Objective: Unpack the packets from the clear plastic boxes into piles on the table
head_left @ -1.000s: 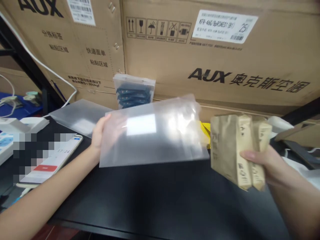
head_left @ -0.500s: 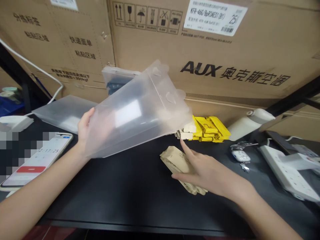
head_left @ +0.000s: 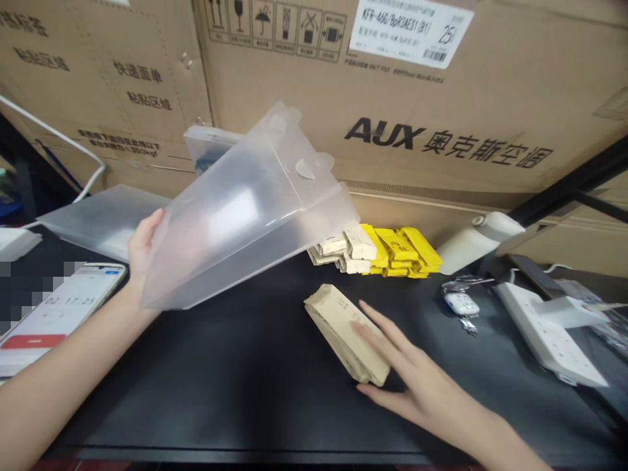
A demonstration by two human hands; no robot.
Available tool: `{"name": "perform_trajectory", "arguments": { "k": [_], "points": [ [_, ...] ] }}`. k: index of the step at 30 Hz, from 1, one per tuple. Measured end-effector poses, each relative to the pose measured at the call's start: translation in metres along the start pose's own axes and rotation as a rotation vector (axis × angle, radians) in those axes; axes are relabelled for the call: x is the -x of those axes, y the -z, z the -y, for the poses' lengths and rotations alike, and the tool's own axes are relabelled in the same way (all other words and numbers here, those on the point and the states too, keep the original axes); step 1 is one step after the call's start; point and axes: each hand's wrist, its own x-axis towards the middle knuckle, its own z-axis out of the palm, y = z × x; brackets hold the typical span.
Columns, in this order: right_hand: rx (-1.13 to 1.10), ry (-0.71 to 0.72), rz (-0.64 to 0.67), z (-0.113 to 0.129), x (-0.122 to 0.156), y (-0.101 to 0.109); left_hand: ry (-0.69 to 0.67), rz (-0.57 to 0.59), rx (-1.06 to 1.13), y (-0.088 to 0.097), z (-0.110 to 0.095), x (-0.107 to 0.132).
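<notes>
My left hand (head_left: 140, 252) grips one end of a frosted clear plastic box (head_left: 250, 209) and holds it tilted above the black table (head_left: 245, 386), its far end raised. A stack of tan kraft-paper packets (head_left: 343, 330) lies flat on the table at centre. My right hand (head_left: 407, 376) rests on the packets with its fingers spread flat over them. Behind them, near the cardboard, lies a pile of yellow packets (head_left: 402, 252) and cream packets (head_left: 343, 248).
Large AUX cardboard cartons (head_left: 441, 98) wall off the back. A phone (head_left: 53, 314) lies at left, with another frosted plastic box (head_left: 93, 219) behind it. At right are a white bottle on its side (head_left: 473, 242), keys (head_left: 458, 304) and a white power strip (head_left: 544, 330).
My right hand carried the tan packets from mid-air at the right down onto the table and now lies flat on them. My left hand tilted the plastic box upward.
</notes>
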Motion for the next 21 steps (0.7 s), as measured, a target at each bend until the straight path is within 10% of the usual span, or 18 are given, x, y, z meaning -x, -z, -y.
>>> {"name": "perform_trajectory", "arguments": {
  "k": [11, 21],
  "points": [
    [0.298, 0.277, -0.013, 0.034, -0.106, -0.025, 0.009, -0.038, 0.029, -0.007, -0.007, 0.003],
    [0.673, 0.195, -0.025, 0.027, -0.192, -0.015, 0.048, -0.056, 0.040, -0.004, -0.009, 0.003]
  ]
}}
